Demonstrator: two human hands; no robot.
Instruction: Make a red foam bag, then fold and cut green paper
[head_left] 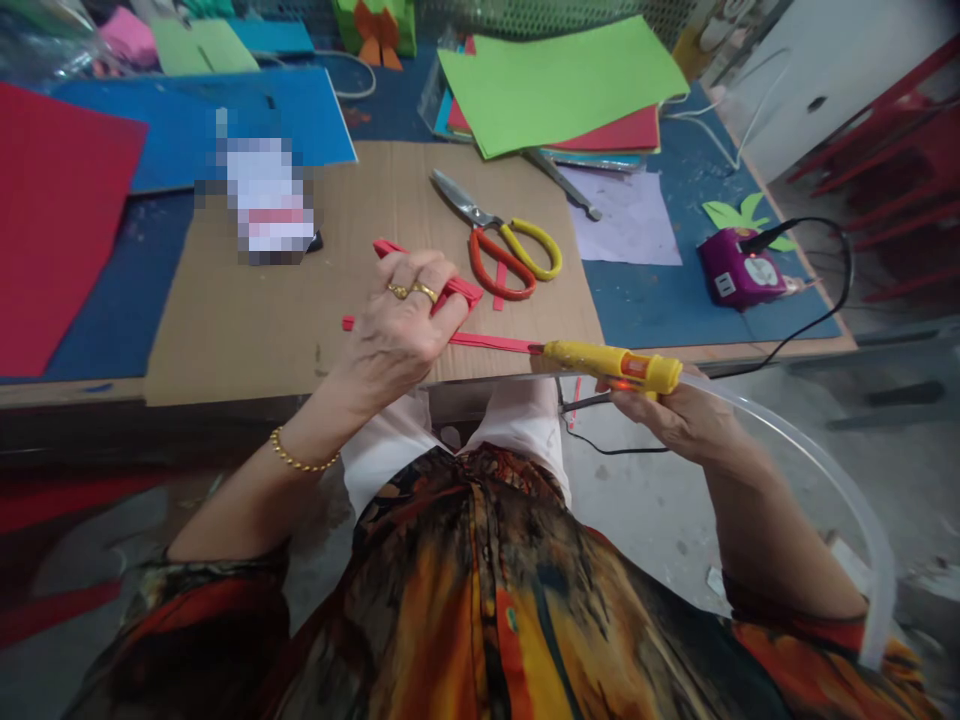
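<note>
My left hand is closed around a folded red foam piece and rests on the brown board. A thin red strip runs out from beneath this hand to the right. In my right hand is a yellow glue gun, its nozzle pointing left at the strip's end; whether the tip touches it I cannot tell. A long clear glue stick curves out of the gun's back. Just beyond my left hand lie scissors with one red and one yellow handle, over a small red scrap.
Green sheets are stacked at the back, with a metal tool and a lilac sheet in front. A purple power adapter with a black cord stands right. Blue foam, red foam and a blurred-out phone-like object lie left.
</note>
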